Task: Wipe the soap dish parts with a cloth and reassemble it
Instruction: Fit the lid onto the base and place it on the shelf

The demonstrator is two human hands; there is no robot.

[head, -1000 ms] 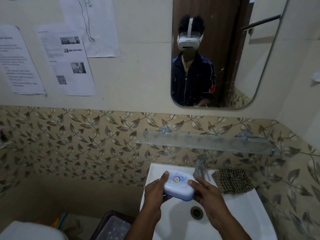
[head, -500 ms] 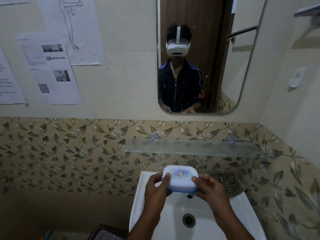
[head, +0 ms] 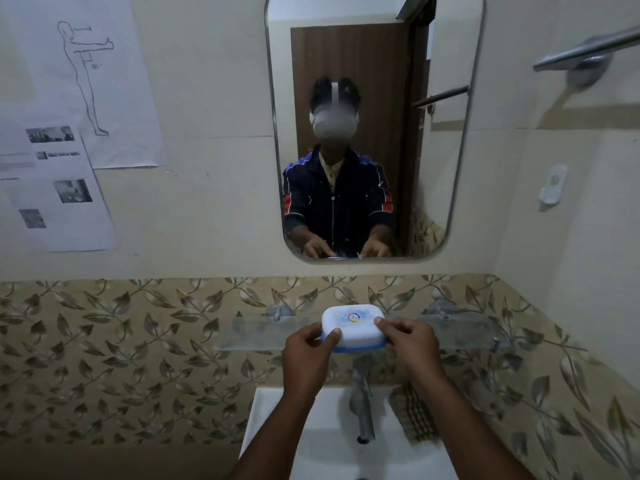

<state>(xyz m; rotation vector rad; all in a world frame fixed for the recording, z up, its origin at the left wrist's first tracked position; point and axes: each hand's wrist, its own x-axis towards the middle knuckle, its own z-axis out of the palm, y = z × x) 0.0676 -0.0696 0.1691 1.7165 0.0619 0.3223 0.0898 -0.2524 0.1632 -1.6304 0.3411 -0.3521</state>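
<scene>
**Closed soap dish held at the glass shelf**

The soap dish (head: 352,327) is assembled, its white lid sitting on a blue base, a small round sticker on top. It is held level at the glass shelf (head: 249,332) that runs along the leaf-patterned tile band; whether its underside already touches the glass cannot be told, since the fingers hide the lower edge.

The left hand (head: 308,351) grips the dish's left end, thumb curled over the lid's front corner and fingers wrapped beneath. The right hand (head: 410,344) pinches the right end, thumb on the lid's edge and the other fingers curled below and behind. Both forearms reach up from the bottom of the view.

Below the shelf, the metal tap (head: 362,403) stands over the white sink (head: 273,424). The checked cloth (head: 417,417) lies crumpled on the sink's rim just right of the tap, partly hidden by the right forearm.

Above, the mirror (head: 450,133) reflects a person in a dark jacket wearing a white headset, both hands forward. Printed sheets (head: 62,188) hang on the wall to the left, and a metal towel bar (head: 585,50) is fixed high on the right.
</scene>
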